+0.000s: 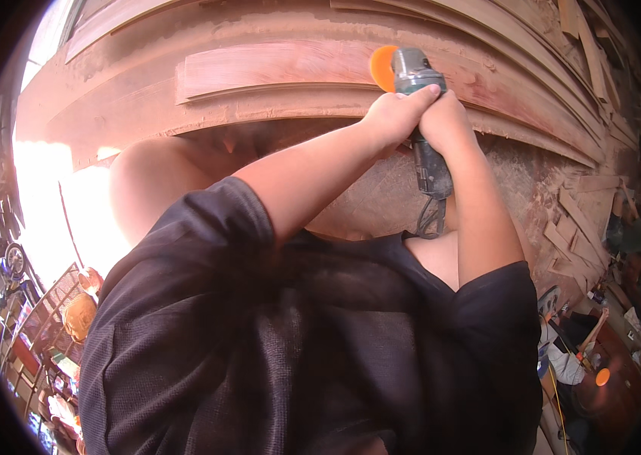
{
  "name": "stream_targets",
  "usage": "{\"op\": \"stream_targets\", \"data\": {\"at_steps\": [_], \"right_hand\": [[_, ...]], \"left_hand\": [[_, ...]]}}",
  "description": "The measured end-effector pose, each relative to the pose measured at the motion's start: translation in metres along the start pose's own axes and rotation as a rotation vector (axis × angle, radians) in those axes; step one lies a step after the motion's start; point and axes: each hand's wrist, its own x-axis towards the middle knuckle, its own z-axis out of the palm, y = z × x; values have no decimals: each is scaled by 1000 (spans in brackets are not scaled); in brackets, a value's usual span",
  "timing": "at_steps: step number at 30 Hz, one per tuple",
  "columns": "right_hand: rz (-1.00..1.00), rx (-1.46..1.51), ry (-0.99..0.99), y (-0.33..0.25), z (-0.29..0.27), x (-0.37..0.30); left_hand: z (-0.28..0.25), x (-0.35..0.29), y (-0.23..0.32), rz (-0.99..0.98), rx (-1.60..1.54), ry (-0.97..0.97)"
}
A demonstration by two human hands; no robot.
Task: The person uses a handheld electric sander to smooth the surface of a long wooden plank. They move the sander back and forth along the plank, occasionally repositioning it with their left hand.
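Observation:
Both of my hands are closed round an angle grinder (432, 173) with a dark body, a grey metal head and an orange disc. My left hand (400, 115) grips it just behind the head from the left side. On the other side my right hand (444, 121) wraps the body, close against the left. The orange disc appears over or against a reddish wooden plank (282, 64); whether it touches cannot be made out. From the grinder's rear end a dark cord runs down toward my lap.
Under the plank lies a broad, dusty wooden board (123, 114). Long wooden strips (518, 45) are stacked at the far right. Wood offcuts (575, 235) lie on the ground to the right. At lower left stands a mesh metal rack (51, 311). Another person's arm (593, 330) shows at lower right.

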Motion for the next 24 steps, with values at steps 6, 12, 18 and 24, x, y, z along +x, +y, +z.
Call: {"op": "stream_targets", "data": {"at_steps": [6, 12, 18, 24], "right_hand": [[92, 330, 24, 45, -3, 21], [-15, 72, -75, -30, 29, -10], [-189, -139, -173, -85, 42, -35], [-21, -91, -109, -5, 13, -9]], "left_hand": [[29, 40, -4, -56, 102, -46], [-35, -28, -5, 38, -29, 85], [-59, -62, -14, 123, -225, 307], [-12, -9, -35, 86, -12, 133]]}}
